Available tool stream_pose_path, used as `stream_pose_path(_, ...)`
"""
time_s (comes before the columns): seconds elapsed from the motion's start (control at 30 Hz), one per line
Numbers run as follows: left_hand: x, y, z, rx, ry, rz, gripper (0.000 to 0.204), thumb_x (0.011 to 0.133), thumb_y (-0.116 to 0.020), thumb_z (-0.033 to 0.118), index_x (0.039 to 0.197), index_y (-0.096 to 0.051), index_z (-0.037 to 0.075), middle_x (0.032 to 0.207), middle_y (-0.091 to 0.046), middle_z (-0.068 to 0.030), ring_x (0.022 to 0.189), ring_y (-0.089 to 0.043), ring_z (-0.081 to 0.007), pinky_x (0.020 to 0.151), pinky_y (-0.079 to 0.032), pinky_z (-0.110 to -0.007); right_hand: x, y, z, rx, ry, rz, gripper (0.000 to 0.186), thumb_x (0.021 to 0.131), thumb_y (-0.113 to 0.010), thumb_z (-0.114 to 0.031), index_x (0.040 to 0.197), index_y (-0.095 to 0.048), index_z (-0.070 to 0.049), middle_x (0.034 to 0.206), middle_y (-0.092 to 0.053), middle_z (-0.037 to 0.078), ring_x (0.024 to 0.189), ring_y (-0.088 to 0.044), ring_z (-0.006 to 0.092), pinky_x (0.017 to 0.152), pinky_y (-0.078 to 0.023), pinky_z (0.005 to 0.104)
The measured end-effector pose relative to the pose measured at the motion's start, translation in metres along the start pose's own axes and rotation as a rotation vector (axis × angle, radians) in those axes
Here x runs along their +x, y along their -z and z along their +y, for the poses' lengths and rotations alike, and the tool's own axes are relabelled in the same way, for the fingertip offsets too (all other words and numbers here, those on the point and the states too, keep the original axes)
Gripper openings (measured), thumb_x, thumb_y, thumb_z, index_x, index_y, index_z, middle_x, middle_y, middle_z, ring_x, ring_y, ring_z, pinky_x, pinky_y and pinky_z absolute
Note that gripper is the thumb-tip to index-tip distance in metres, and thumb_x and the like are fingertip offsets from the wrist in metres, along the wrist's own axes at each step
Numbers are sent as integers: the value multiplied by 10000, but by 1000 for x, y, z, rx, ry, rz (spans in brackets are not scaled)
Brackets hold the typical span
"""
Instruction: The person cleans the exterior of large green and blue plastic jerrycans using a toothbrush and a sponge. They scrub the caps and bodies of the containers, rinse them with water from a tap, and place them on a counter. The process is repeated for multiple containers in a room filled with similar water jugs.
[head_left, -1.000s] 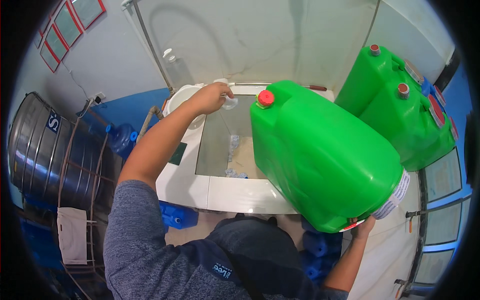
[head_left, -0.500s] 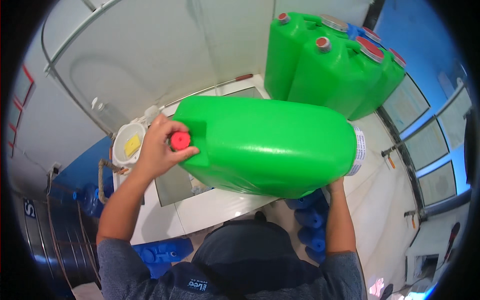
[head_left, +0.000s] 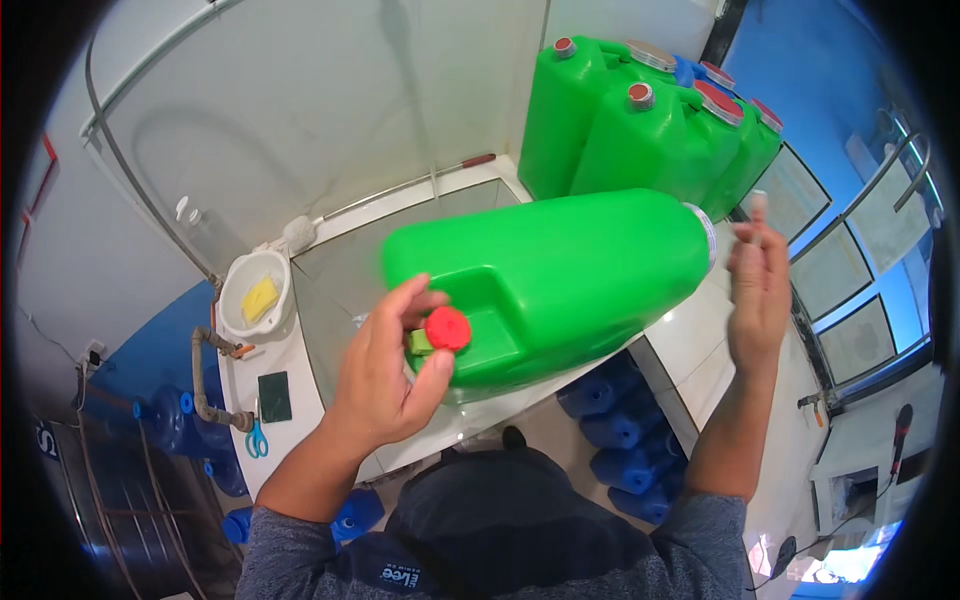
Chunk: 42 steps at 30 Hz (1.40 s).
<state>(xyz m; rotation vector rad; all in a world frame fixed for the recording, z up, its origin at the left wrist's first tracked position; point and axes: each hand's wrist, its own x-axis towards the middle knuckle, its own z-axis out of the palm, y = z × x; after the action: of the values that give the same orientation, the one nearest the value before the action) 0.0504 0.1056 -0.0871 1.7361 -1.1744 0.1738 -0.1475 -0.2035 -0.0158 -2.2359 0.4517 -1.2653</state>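
A large green jerrycan (head_left: 560, 270) lies on its side across the white-tiled counter, over the basin's edge. Its wide mouth, ringed by a white printed band (head_left: 708, 240), points right. At the left end, in a recess, sits a red cap (head_left: 447, 328) with a yellow-green piece beside it. My left hand (head_left: 385, 370) has its thumb and fingers closed round this cap. Off the jerrycan's right end, my right hand (head_left: 760, 290) is raised with its fingers loosely apart, somewhat blurred. Something pale shows at its fingertip, too smeared to tell; I see no held object.
Several green jerrycans (head_left: 640, 150) with red caps stand at the back right. On the left are a white bowl (head_left: 232, 300) with a yellow sponge (head_left: 260, 298), a dark scouring pad (head_left: 274, 397), blue-handled scissors (head_left: 257, 440) and a pipe (head_left: 205, 380). Blue containers (head_left: 615, 430) lie below the counter.
My right hand has left the jerrycan's underside and risen to the right. The jerrycan has tilted, its capped end coming nearer, and my left hand has moved right and nearer with the cap.
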Motion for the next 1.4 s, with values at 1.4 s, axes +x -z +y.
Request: stream_pose_path(1.4,-16,-39,-38,-223,-288,268,962,740,-759,-37,1473,-139,-1,1216,-535,-255,973,-663,-302,813,-580,-383,16,-163,-127,-372,866,-372,174,655,-728,-141,651,-555,-118,590,-489,50,615,-540,261,754,-448,428)
